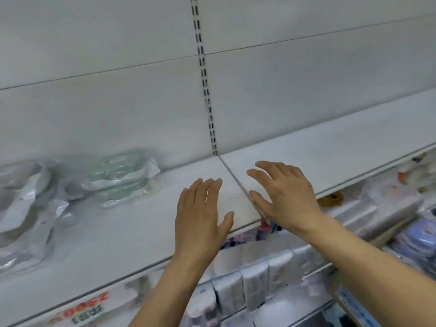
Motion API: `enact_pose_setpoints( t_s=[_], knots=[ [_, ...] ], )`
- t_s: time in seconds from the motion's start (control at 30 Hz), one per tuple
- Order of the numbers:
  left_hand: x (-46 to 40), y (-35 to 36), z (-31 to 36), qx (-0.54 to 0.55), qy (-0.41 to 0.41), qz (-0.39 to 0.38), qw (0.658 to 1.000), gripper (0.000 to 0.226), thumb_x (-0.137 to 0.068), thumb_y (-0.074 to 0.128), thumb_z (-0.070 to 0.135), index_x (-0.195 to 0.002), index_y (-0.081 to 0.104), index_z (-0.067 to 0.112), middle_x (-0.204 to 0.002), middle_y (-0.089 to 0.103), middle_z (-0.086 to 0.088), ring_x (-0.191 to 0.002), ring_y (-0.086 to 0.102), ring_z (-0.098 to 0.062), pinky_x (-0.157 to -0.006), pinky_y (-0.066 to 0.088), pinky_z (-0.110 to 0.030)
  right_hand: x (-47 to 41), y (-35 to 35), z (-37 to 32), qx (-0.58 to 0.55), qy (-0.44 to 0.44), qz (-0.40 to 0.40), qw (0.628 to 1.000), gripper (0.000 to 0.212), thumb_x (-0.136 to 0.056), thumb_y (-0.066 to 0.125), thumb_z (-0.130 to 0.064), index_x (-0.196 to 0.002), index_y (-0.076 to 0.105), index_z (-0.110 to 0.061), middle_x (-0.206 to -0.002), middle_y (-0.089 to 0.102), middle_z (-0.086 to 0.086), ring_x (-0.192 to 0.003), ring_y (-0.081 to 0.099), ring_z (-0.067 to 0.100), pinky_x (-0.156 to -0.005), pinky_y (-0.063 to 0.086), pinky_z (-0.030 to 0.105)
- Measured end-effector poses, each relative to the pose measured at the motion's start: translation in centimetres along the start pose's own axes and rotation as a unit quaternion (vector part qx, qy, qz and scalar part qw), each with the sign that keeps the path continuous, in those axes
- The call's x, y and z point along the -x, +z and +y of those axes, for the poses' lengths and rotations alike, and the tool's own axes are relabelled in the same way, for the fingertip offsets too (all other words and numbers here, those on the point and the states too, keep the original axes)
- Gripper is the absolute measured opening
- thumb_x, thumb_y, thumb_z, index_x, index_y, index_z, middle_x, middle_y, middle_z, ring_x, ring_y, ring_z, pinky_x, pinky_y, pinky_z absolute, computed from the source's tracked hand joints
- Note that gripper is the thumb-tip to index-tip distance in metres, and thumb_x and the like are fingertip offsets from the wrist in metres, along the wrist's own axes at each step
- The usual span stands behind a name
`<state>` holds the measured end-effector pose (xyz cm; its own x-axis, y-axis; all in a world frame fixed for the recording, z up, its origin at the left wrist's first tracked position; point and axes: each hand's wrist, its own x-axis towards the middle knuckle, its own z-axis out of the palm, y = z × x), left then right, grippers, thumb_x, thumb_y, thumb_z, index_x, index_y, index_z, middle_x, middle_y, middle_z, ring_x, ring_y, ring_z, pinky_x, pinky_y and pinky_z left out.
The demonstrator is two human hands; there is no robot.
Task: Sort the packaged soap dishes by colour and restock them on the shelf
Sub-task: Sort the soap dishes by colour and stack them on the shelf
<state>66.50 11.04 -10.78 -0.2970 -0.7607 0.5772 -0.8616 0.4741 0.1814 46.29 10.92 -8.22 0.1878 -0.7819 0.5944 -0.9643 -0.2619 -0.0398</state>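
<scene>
Our left hand (200,213) and right hand (285,194) hover flat and empty over the shelf (330,147); below its edge, a tag (80,310) reads "2,500" upside down.

The light is soft and even, and a bit cool. No lamp shows, and nothing casts a strong dark shadow. The white shelf (118,232) looks pale and flat. Under the hands (238,208) there is only a faint grey shade. The wrapped packs (118,182) on the left are smeared and fuzzy, with small shiny spots on the plastic. The picture bends at the edges, so straight lines tilt and curve. The bottom corners are blurry too.
</scene>
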Motion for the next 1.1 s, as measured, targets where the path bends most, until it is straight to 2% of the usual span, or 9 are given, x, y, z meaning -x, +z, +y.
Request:
enact_pose_setpoints(
  t_s=[0.1, 0.23, 0.37, 0.5, 0.6, 0.73, 0.83, 0.97, 1.1],
  knots=[
    [-0.3, 3.0, 8.3, 0.068, 0.062, -0.001, 0.996, 0.053, -0.084, 0.070, 0.032, -0.132, 0.055, 0.016, -0.127, 0.060, -0.001, -0.119, 0.054, -0.024, -0.098, 0.047, -0.041, 5.9, -2.7, 7.1, 0.015, 0.031, 0.003, 0.999, 0.037, -0.084, 0.049, -0.036, -0.110, 0.069, -0.018, -0.114, 0.066, 0.004, -0.096, 0.064, 0.027, -0.077, 0.049, 0.040],
    [1.1, 7.7, 19.7, 0.165, 0.074, -0.074, 0.981, 0.045, -0.088, 0.052, 0.041, -0.129, 0.055, 0.024, -0.119, 0.060, 0.007, -0.107, 0.053, -0.012, -0.079, 0.046, -0.025, 14.2, -5.3, 17.4, 0.010, 0.102, -0.040, 0.994, 0.029, -0.084, 0.054, -0.031, -0.105, 0.069, -0.020, -0.101, 0.065, 0.002, -0.089, 0.063, 0.026, -0.069, 0.047, 0.037],
    [4.1, 14.9, 27.8, 0.255, -0.008, -0.237, 0.937, 0.049, -0.091, 0.059, 0.042, -0.137, 0.048, 0.029, -0.129, 0.055, 0.013, -0.117, 0.049, -0.006, -0.089, 0.047, -0.028, 22.5, -5.6, 26.5, 0.002, 0.220, -0.147, 0.964, 0.026, -0.088, 0.063, -0.028, -0.113, 0.066, -0.021, -0.104, 0.064, 0.002, -0.096, 0.062, 0.028, -0.070, 0.047, 0.036],
    [7.0, 22.9, 32.1, 0.294, -0.148, -0.386, 0.862, 0.063, -0.086, 0.067, 0.040, -0.142, 0.044, 0.020, -0.134, 0.054, 0.006, -0.120, 0.054, -0.016, -0.100, 0.046, -0.035, 29.8, -3.8, 31.7, -0.020, 0.332, -0.314, 0.889, 0.038, -0.095, 0.051, -0.038, -0.131, 0.054, -0.027, -0.130, 0.054, -0.001, -0.120, 0.051, 0.021, -0.084, 0.046, 0.035],
    [9.2, 28.3, 33.7, 0.298, -0.255, -0.466, 0.793, 0.076, -0.085, 0.066, 0.045, -0.145, 0.035, 0.010, -0.144, 0.047, -0.004, -0.130, 0.048, -0.028, -0.106, 0.042, -0.040, 35.3, -1.4, 33.6, -0.031, 0.373, -0.435, 0.819, 0.043, -0.095, 0.050, -0.041, -0.135, 0.049, -0.027, -0.135, 0.048, 0.001, -0.125, 0.048, 0.024, -0.092, 0.046, 0.038],
    [11.7, 35.0, 34.8, 0.279, -0.357, -0.518, 0.725, 0.091, -0.084, 0.066, 0.055, -0.148, 0.023, 0.007, -0.145, 0.047, -0.008, -0.130, 0.048, -0.030, -0.104, 0.042, -0.036, 41.2, 2.1, 34.9, -0.056, 0.381, -0.544, 0.745, 0.039, -0.096, 0.046, -0.029, -0.134, 0.052, -0.024, -0.135, 0.050, 0.005, -0.125, 0.045, 0.026, -0.098, 0.045, 0.039],
    [13.8, 39.7, 34.8, 0.272, -0.417, -0.523, 0.692, 0.085, -0.084, 0.068, 0.051, -0.141, 0.022, 0.008, -0.134, 0.055, -0.021, -0.121, 0.056, -0.042, -0.097, 0.050, -0.053, 44.0, 3.9, 34.8, -0.089, 0.384, -0.609, 0.689, 0.046, -0.091, 0.044, -0.013, -0.135, 0.052, -0.026, -0.136, 0.050, 0.012, -0.126, 0.047, 0.030, -0.100, 0.044, 0.036],
    [15.7, 43.4, 34.4, 0.226, -0.429, -0.534, 0.693, 0.090, -0.083, 0.063, 0.045, -0.146, 0.012, 0.007, -0.123, 0.063, -0.021, -0.108, 0.064, -0.043, -0.089, 0.055, -0.056, 46.1, 5.7, 34.4, -0.105, 0.420, -0.615, 0.659, 0.043, -0.088, 0.045, -0.016, -0.127, 0.058, -0.026, -0.130, 0.052, 0.014, -0.119, 0.054, 0.033, -0.092, 0.045, 0.034],
    [15.6, 42.6, 34.3, 0.234, -0.436, -0.495, 0.715, 0.060, -0.091, 0.059, 0.025, -0.137, 0.025, 0.007, -0.112, 0.063, -0.021, -0.092, 0.068, -0.039, -0.079, 0.059, -0.051, 45.3, 6.2, 34.0, -0.090, 0.458, -0.587, 0.661, 0.035, -0.088, 0.046, -0.017, -0.118, 0.062, -0.013, -0.125, 0.058, 0.014, -0.113, 0.057, 0.032, -0.083, 0.046, 0.030]
  ],
)
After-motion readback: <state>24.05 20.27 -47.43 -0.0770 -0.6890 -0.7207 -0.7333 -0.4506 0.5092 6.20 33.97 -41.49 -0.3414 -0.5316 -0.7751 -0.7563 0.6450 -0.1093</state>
